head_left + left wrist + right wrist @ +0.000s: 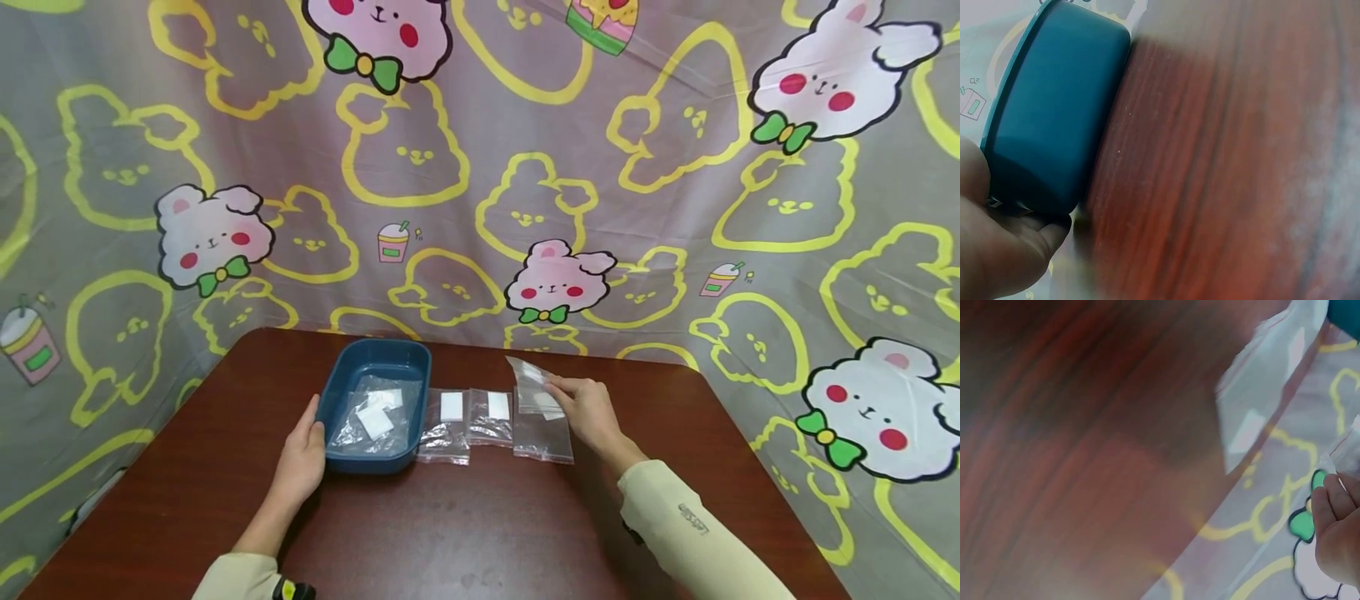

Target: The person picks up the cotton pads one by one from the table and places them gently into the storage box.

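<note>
A blue plastic basin (pixel 367 465) stands on the table, with clear zip bags (pixel 375 423) bearing white labels inside it. My left hand (pixel 302 457) holds the basin's left side; the left wrist view shows the thumb by its rim and fingers underneath. To the right of the basin, three clear zip bags lie in a row: one beside it (pixel 448 440), a middle one (pixel 490 427) and a right one (pixel 542 442). Above the right one, my right hand (pixel 592 414) pinches another clear zip bag (pixel 531 385) by its edge, raised off the table.
The dark reddish-brown wooden table (pixel 465 533) reaches back to a curtain (pixel 465 217) printed with cartoon animals, which hangs behind and on both sides. In the right wrist view, bags (pixel 1272 375) lie near the table's far edge.
</note>
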A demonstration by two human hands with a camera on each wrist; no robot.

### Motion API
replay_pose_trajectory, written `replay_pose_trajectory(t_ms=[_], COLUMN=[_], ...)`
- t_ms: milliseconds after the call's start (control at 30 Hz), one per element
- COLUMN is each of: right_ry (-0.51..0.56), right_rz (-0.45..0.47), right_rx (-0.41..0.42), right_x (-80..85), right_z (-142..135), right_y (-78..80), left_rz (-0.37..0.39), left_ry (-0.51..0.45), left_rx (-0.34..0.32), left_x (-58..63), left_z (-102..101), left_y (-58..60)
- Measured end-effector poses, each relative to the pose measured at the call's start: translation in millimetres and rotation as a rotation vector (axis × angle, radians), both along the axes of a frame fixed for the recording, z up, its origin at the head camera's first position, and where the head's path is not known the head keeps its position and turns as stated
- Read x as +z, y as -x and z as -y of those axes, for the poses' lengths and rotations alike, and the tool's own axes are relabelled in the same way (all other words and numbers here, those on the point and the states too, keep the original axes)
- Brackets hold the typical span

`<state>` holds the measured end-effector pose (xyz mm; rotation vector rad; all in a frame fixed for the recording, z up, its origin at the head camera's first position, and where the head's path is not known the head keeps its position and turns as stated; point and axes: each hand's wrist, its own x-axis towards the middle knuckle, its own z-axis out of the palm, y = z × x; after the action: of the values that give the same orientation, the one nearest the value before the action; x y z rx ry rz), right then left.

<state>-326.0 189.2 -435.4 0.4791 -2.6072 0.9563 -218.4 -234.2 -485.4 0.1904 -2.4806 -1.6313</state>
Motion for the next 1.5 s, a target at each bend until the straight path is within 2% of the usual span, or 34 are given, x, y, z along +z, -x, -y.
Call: replay_pose_trajectory(t_ms=[200,500,767,1067,1300,1500], right_ry=[0.019,0.030,0.005,0.002,-0.016,-0.065], right_rz=[-0.028,0.007,-0.064,0.013,0.048,0.036], right_rx=[0.059,0.104,0.228,0.279,0.306,0.331], right_x=[8.0,19.7,28.3,36.2,38.7,38.9], right_z=[32,77,117,152,178,197], right_y=[2.3,-0.6,-4.5,-13.4,-17.1,-20.6], left_rz=[-0.021,-0.024,-0.058,-0.029,-0.054,-0.048], left_ry=[0.003,0.001,0.019,0.011,0.016,0.001], left_rx=[0.015,0.021,0.022,0.006,0.025,0.027], left_x=[-1.2,0.6,2.1,3.1,0.3,1.6], left_z=[0,1,0,-1,0,0], left_y=[-1.0,-2.8,-3.7,-2.8,-2.1,-3.2])
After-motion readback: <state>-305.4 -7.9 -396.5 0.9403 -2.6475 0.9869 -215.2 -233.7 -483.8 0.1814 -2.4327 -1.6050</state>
